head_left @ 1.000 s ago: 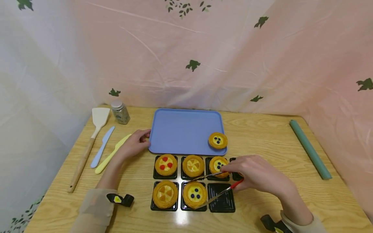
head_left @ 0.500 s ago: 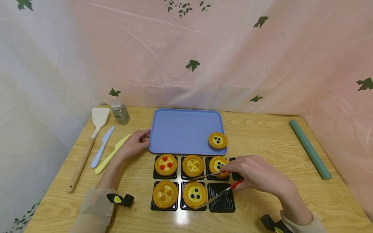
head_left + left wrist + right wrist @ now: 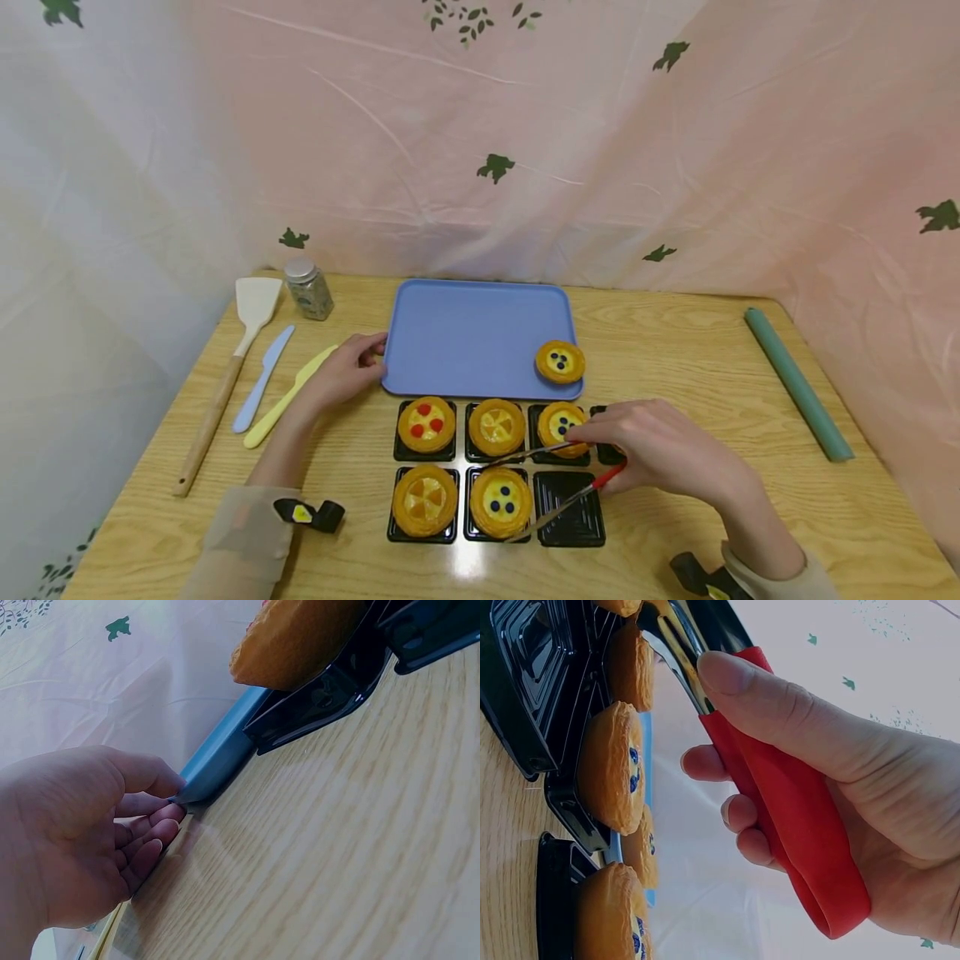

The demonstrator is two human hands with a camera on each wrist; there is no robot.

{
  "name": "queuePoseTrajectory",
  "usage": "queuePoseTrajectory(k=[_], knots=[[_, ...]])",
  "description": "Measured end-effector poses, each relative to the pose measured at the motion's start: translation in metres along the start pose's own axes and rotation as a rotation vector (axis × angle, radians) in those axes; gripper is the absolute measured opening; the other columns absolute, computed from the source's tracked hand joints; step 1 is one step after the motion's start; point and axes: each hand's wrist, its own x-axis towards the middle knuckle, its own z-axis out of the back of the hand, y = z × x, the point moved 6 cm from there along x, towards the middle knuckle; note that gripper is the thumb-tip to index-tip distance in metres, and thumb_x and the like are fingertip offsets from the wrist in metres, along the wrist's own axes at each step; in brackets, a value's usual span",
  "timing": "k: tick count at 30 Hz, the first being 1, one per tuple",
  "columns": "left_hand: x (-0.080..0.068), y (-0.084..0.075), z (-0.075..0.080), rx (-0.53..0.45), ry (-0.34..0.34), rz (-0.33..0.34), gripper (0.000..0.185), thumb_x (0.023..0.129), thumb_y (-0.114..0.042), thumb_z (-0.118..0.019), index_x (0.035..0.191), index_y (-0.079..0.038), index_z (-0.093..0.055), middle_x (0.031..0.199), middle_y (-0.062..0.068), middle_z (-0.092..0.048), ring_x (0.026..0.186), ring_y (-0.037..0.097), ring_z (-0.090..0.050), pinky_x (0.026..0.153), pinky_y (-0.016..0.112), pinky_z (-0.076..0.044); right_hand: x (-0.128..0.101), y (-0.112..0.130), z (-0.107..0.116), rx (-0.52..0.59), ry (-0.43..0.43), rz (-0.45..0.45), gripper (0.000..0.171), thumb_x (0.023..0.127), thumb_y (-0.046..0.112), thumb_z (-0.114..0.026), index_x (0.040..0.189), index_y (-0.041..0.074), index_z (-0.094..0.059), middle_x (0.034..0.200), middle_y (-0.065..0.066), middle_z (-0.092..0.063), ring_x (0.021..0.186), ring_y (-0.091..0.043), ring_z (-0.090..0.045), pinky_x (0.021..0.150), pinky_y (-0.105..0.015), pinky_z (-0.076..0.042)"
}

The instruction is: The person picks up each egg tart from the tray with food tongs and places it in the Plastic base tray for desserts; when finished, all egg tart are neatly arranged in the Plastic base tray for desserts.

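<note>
In the head view my right hand (image 3: 667,454) grips a pair of tongs (image 3: 558,507) by its red handle. The metal arms of the tongs are spread, one on either side of a blueberry-topped tart (image 3: 501,500) in the front row. That tart sits in a black plastic holder. The right wrist view shows thumb and fingers around the red handle (image 3: 799,825). My left hand (image 3: 348,367) is at the near left side of a blue tray (image 3: 465,333). Thumb and fingers pinch the tray's corner (image 3: 196,787) in the left wrist view. One blueberry tart (image 3: 560,362) leans on the tray's near right corner.
Other tarts stand in black holders: strawberry (image 3: 426,425), orange (image 3: 497,427) and blueberry (image 3: 561,425). One front holder (image 3: 570,510) is bare. Leftward lie a spatula (image 3: 225,392), a blue knife (image 3: 264,379), a yellow knife (image 3: 288,400) and a jar (image 3: 310,290). A green rod (image 3: 798,383) lies right.
The near arm of the tongs has shifted slightly away from the front blueberry tart. Both hands stay where they were, and the tray has not moved.
</note>
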Motion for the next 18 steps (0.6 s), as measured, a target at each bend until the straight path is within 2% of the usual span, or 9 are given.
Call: queuePoseTrajectory(k=[8,11,16,18], knots=[[0.0,0.0,0.001,0.006,-0.001,0.002,0.064,0.094,-0.011,-0.06,0.153,0.004,-0.043,0.126,0.021,-0.059,0.102,0.025,-0.054,0.088,0.037,-0.043,-0.002,0.0,0.004,0.024,-0.003,0.005,0.066,0.067,0.038,-0.094,0.13,0.029,-0.072,0.112,0.013,-0.076,0.087,-0.003,-0.066,0.071,-0.028,-0.054],[0.0,0.0,0.001,0.01,-0.003,-0.002,0.063,0.094,-0.011,-0.06,0.153,0.005,-0.043,0.126,0.021,-0.06,0.102,0.025,-0.054,0.089,0.037,-0.044,-0.002,-0.002,0.006,0.016,-0.019,-0.01,0.069,0.069,0.04,-0.093,0.133,0.028,-0.07,0.118,0.01,-0.076,0.093,-0.006,-0.068,0.076,-0.031,-0.057],[0.001,0.0,0.0,0.015,-0.007,-0.012,0.063,0.094,-0.011,-0.061,0.152,0.006,-0.044,0.124,0.021,-0.06,0.101,0.025,-0.054,0.088,0.036,-0.044,-0.003,-0.006,0.013,0.022,-0.133,-0.06,0.076,0.07,0.044,-0.091,0.14,0.025,-0.066,0.128,0.004,-0.073,0.109,-0.015,-0.072,0.088,-0.04,-0.06],[0.001,0.001,0.0,0.018,-0.007,-0.01,0.063,0.094,-0.011,-0.061,0.152,0.006,-0.044,0.124,0.021,-0.06,0.101,0.025,-0.054,0.088,0.036,-0.044,-0.003,-0.01,0.017,0.038,-0.205,-0.088,0.078,0.072,0.043,-0.091,0.143,0.024,-0.063,0.126,0.003,-0.074,0.101,-0.012,-0.072,0.082,-0.034,-0.06]])
